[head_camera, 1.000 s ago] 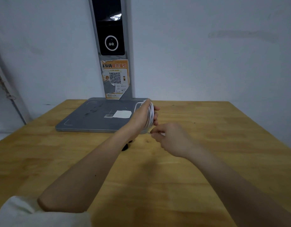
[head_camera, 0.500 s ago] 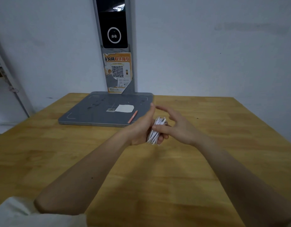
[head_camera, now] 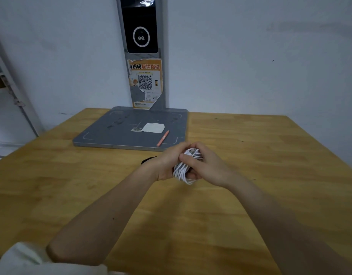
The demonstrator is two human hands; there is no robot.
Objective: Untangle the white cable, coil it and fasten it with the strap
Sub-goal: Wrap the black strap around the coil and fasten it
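The white cable is a tight coil held between both hands above the wooden table. My left hand grips the coil from the left, fingers curled round it. My right hand wraps over the coil from the right, thumb pressing on the top strands beside a white plug end. A small black object, perhaps the strap, lies on the table just behind my left wrist, mostly hidden.
A grey flat base plate lies at the table's back, with a white paper slip and an orange pen on it. A grey post with a black screen and an orange poster stands against the wall.
My right hand has moved from open fingers beside the coil to wrapping over it. Both hands have lowered slightly toward me with the coil squeezed between them.
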